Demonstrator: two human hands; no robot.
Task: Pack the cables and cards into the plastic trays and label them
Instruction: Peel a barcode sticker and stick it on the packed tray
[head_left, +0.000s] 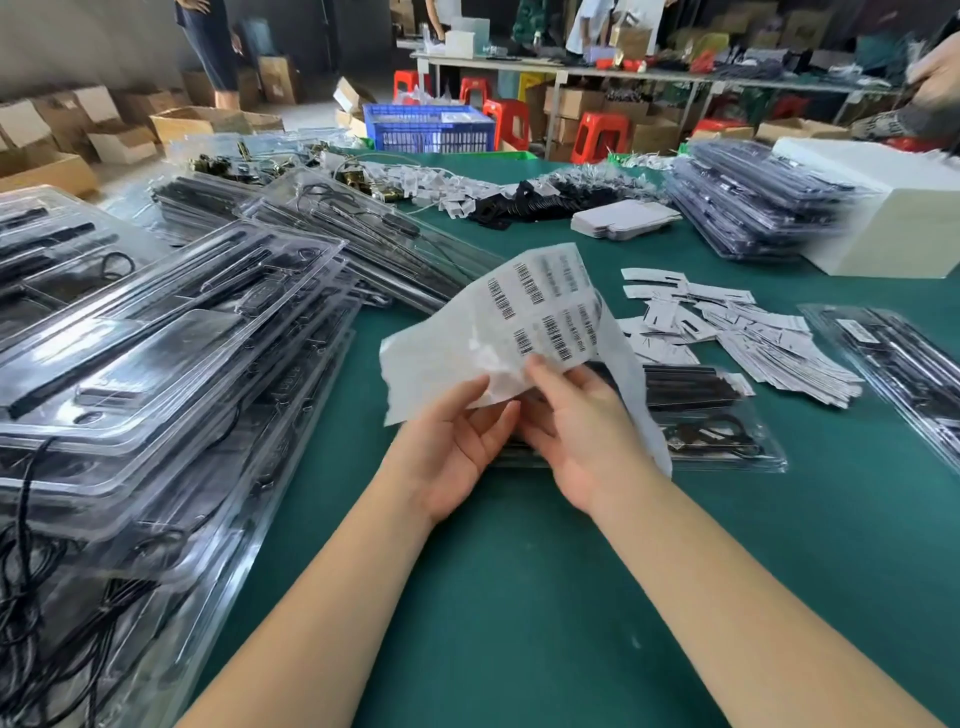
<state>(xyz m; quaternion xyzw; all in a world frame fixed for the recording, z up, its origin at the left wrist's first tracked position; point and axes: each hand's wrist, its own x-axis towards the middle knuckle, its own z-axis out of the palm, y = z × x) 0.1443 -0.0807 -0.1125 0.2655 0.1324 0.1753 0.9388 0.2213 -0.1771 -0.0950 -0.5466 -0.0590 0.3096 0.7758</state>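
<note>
A white sheet of barcode labels (524, 317) is held up over the green table. My left hand (460, 447) pinches its lower edge from below. My right hand (576, 426) pinches the sheet at a barcode label near the lower right. Under the hands lies a clear plastic tray (717, 436) with black cables inside, partly hidden by the sheet. Loose white cards (737, 338) are scattered to the right of it.
Tall stacks of packed clear trays (156, 364) fill the left side. More tray stacks (753, 197) and a white box (893, 218) stand at the far right. Another tray (904, 358) lies at the right edge. Black cables (524, 202) and tags lie at the back. The green table (519, 597) shows in front.
</note>
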